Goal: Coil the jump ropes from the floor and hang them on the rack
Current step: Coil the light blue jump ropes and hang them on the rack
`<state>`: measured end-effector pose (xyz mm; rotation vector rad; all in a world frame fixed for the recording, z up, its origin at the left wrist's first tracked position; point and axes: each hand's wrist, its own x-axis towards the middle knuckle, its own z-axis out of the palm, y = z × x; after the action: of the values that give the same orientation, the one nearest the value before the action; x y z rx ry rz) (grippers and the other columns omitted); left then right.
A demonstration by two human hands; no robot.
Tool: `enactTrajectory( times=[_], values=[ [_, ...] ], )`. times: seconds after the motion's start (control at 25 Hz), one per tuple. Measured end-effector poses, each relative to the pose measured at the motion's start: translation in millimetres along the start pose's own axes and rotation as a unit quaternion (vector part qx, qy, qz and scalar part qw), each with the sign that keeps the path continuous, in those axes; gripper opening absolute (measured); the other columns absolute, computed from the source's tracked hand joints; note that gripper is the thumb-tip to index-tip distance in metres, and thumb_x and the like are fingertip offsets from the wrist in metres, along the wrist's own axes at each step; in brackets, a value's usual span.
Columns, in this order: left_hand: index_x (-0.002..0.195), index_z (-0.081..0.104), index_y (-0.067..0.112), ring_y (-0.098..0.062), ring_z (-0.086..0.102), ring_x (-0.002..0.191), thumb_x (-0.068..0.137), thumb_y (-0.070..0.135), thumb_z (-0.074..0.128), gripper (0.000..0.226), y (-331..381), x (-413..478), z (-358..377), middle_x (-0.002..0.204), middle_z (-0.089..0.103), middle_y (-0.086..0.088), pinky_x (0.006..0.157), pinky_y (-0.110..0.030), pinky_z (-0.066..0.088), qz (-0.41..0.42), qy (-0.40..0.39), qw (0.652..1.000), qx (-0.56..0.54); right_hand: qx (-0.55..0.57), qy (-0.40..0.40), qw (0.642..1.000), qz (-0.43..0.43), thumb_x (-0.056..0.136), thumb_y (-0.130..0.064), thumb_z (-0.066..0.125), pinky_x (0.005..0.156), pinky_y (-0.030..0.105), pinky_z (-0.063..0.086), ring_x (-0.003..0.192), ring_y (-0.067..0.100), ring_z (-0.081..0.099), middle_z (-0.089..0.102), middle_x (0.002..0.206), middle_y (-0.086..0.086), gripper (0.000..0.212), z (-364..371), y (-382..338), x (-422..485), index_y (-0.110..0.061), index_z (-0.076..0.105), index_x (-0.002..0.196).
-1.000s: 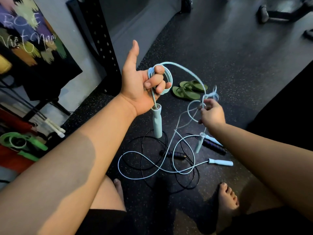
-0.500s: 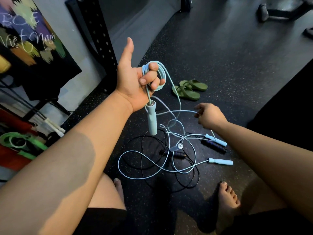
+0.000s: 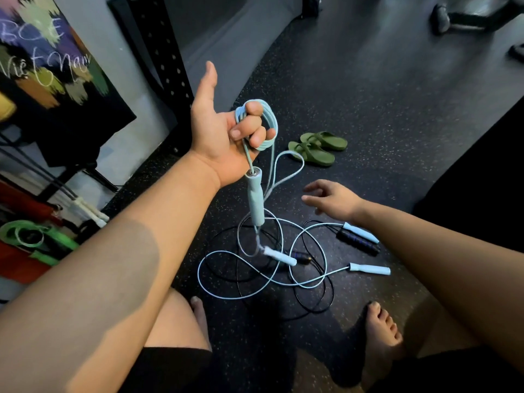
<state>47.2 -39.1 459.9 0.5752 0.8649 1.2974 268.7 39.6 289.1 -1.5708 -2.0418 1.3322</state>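
Two ropes tangled on floor (image 3: 368,109): pale rope (image 3: 368,269), black rope (image 3: 357,242). Right grip (image 3: 334,201) now spread and empty, slack just released. Left grip (image 3: 224,131) curled round blue coil (image 3: 266,129), handle (image 3: 255,199) dangling below. Needs fresh catch of tail to finish coiling.

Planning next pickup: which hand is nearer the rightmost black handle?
Right. The right hand hovers close by the black handle; the left hand, gripping the blue coil, is farther left.
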Motion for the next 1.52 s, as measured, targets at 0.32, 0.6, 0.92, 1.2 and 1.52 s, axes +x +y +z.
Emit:
enactTrajectory(
  times=[0.32, 0.6, 0.92, 1.2, 1.52],
  values=[
    [0.068, 0.046, 0.015, -0.019, 0.033, 0.045, 0.082, 0.090, 0.014, 0.083, -1, -9, 9, 0.042, 0.020, 0.005, 0.076, -0.029, 0.051, -0.031, -0.108, 0.993, 0.022, 0.002, -0.032, 0.996, -0.084, 0.079, -0.046, 0.078, 0.101, 0.039, 0.052, 0.116, 0.012, 0.061, 0.061, 0.127, 0.002, 0.058, 16, -9, 2, -0.039, 0.052, 0.129],
    [0.067, 0.046, 0.016, -0.020, 0.032, 0.046, 0.081, 0.092, 0.012, 0.084, 0, -6, 2, 0.042, 0.021, 0.005, 0.076, -0.028, 0.052, -0.049, -0.098, 0.992, 0.059, 0.105, -0.053, 0.974, -0.192, 0.086, -0.043, 0.073, 0.109, 0.039, 0.045, 0.125, 0.016, 0.058, 0.060, 0.138, -0.006, 0.056, 8, -33, -1, -0.028, 0.054, 0.137],
    [0.066, 0.048, 0.016, -0.022, 0.031, 0.047, 0.083, 0.090, 0.015, 0.083, 8, -3, -5, 0.043, 0.019, 0.004, 0.077, -0.030, 0.050, -0.023, -0.054, 0.995, 0.087, 0.151, 0.042, 0.969, -0.189, 0.104, -0.014, 0.049, 0.072, 0.025, 0.051, 0.074, 0.011, 0.066, 0.071, 0.080, 0.000, 0.018, 4, -48, -7, -0.020, 0.065, 0.098],
    [0.064, 0.049, 0.015, -0.021, 0.030, 0.048, 0.079, 0.093, 0.018, 0.085, 3, 1, -11, 0.041, 0.022, 0.005, 0.077, -0.031, 0.051, -0.092, -0.074, 0.983, 0.143, 0.201, 0.271, 0.932, -0.132, 0.100, -0.028, 0.055, 0.060, 0.023, 0.041, 0.056, -0.003, 0.050, 0.061, 0.061, -0.020, 0.017, -28, -37, 8, -0.022, 0.070, 0.097],
    [0.115, 0.058, -0.007, -0.028, 0.060, 0.078, 0.081, 0.091, 0.033, 0.106, -4, 8, -12, 0.083, 0.061, -0.012, 0.086, -0.040, 0.055, 0.051, -0.066, 0.991, -0.109, -0.117, 0.072, 0.974, -0.181, 0.100, -0.036, 0.056, 0.060, 0.028, 0.048, 0.059, 0.006, 0.060, 0.070, 0.070, -0.004, 0.016, -1, -37, -13, -0.026, 0.069, 0.100]
  ],
)
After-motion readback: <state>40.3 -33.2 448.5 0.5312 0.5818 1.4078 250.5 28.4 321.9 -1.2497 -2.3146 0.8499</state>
